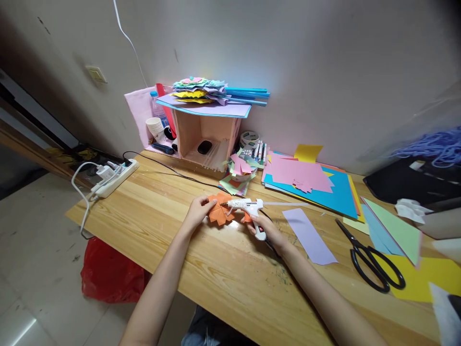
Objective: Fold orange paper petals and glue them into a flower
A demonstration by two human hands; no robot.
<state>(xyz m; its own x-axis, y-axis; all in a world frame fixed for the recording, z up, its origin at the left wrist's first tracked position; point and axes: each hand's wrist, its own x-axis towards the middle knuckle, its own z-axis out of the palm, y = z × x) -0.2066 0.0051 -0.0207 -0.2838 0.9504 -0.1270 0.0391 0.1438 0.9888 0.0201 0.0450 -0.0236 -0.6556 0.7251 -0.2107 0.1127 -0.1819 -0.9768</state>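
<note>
Orange paper flower [218, 216] is nr the middle of the table [144, 211], w/ its left side pinched btwn thumb & fingers of the left hand [197, 211]; right hand [265, 229] is closed round the handle of the white glue gun [254, 206], nozzle [225, 203] over the flower's middle; can't tell if it touches, or if any glue is out.

Risks, my judgement: left thumb is close to the nozzle, so a slip or a hot drip could burn it; too hard a squeeze could blob glue thru the folds & stick paper to table; nozzle pressed down could dent or shift the thin petals; black cord [180, 174] runs behind the flower, so a snag poss. if it feeds the gun.

Surface: wood-grain top w/ dark marks nr the right forearm; lilac strip [308, 235] beyond the right hand, then black scissors [356, 244], blades a bit apart; coloured sheets [338, 192] stacked toward the wall [324, 72]; box [187, 134] at the back, layered paper flowers [200, 89] & blue sticks [248, 91] on top; power strip [117, 180] at the left end, plugs in.

Room: plain wall, light switch [95, 74], tiled floor [36, 250], red bag [108, 274] below the table edge.
</note>
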